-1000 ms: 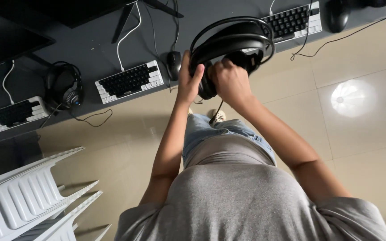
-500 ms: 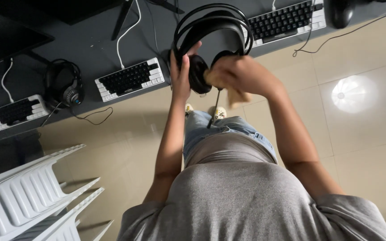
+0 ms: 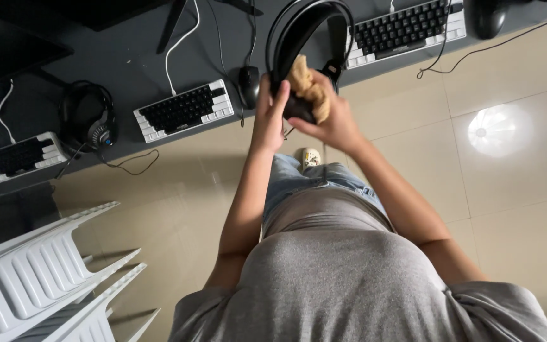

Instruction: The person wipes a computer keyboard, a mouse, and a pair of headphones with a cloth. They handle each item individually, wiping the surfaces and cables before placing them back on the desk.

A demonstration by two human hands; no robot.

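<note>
Now | headsets 2 [image 3: 311, 38] | keyboards 3 [image 3: 185, 109] | left hand [image 3: 268, 117] grips headset | right hand [image 3: 330, 120] grips cloth [image 3: 308, 88]

Soft, even indoor light is filling the scene. 1 round ceiling lamp is reflecting as a bright white glare spot [image 3: 497, 130] on the glossy beige floor [image 3: 527, 209]. The dark desk [image 3: 121, 63] is staying dim. Wide-angle distortion is bending the edges. Focus is looking sharp, with shadows falling faint.

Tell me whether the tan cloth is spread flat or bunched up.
Bunched up. The tan cloth sits crumpled in the right hand, pressed against the black headphones that the left hand steadies.
</note>
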